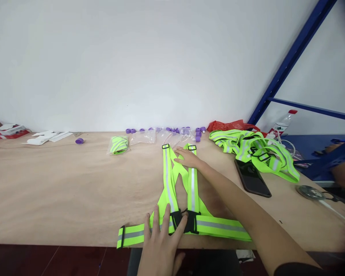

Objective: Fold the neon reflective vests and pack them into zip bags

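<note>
A neon yellow-green reflective vest [167, 180] made of straps with silver stripes lies spread on the table in front of me. Its black buckle [192, 222] sits low in the middle, near the table's front edge. My left hand [162, 245] rests on the waist strap left of the buckle, fingers spread, its thumb on the buckle. Farther up, my right hand [187, 158] lies across the upper part between the two shoulder straps, with its fingers stretched out. Black sliders [166, 146] show at the top of the straps.
A tangled pile of the same vests [241, 143] lies right, beside a phone [252, 178], red plastic bag [232, 125] and bottle [281, 124]. Behind are a bagged vest [119, 145], clear bags [143, 137] and purple caps [198, 134]. A blue metal frame [293, 57] rises right.
</note>
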### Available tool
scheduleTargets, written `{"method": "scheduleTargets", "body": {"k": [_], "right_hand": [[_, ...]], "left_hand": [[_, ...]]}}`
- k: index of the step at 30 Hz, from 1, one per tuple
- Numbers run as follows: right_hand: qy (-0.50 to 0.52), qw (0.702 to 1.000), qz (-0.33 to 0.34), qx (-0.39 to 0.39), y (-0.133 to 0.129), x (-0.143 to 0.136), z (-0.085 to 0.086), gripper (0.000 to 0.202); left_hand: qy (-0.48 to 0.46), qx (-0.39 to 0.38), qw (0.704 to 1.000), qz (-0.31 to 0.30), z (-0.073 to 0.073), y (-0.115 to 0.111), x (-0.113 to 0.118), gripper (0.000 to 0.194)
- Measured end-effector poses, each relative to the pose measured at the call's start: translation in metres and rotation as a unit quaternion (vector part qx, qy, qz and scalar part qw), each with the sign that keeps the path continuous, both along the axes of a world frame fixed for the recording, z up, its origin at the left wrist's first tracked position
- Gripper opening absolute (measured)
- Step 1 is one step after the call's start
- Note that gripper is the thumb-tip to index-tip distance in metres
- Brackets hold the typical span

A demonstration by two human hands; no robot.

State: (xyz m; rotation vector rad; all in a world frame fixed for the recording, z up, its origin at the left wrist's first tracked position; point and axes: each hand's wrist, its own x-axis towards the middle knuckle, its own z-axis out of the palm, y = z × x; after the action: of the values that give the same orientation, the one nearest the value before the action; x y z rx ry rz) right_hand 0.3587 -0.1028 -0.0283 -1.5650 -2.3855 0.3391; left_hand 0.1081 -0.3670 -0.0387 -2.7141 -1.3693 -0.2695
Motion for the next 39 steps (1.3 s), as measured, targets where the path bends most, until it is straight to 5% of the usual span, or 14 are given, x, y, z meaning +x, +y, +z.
{"method": "scheduleTargets", "body": {"k": [5,9,13,19,23,27,32,39], "right_hand": [[0.006,1.000,-0.008,0.025,-0.001,-0.001,0.001,0.052],[0.005,0.999,-0.005,0.049,-0.007,-0.005,0.004,0.037],[0.001,0.998,-0.003,0.064,-0.012,-0.010,0.011,0.034],[0.007,0.998,-0.001,0.062,-0.041,-0.014,0.027,0.041],[-0.007,0.999,0.025,0.045,-0.089,-0.018,0.027,0.054],[-0.029,0.998,0.058,-0.006,-0.122,-0.022,0.020,0.073],[-0.053,0.992,0.059,-0.100,-0.127,-0.027,0.019,0.082],[-0.047,0.990,0.056,-0.122,-0.126,-0.028,0.025,0.089]], "left_hand": [[-0.002,-0.052,0.999,-0.007,0.011,0.006,-0.002,0.103],[-0.018,-0.125,0.992,-0.015,0.041,0.017,0.010,0.080],[-0.008,-0.222,0.975,-0.022,0.065,0.027,0.025,0.085],[-0.066,-0.203,0.977,-0.027,0.070,0.047,0.005,0.074],[-0.068,-0.160,0.985,-0.001,0.080,0.081,-0.016,0.062],[-0.073,-0.137,0.988,-0.013,0.091,0.130,-0.013,0.059],[-0.132,-0.107,0.984,-0.053,0.088,0.198,0.030,0.043],[-0.186,-0.082,0.977,-0.061,0.055,0.265,0.099,0.032]]}}
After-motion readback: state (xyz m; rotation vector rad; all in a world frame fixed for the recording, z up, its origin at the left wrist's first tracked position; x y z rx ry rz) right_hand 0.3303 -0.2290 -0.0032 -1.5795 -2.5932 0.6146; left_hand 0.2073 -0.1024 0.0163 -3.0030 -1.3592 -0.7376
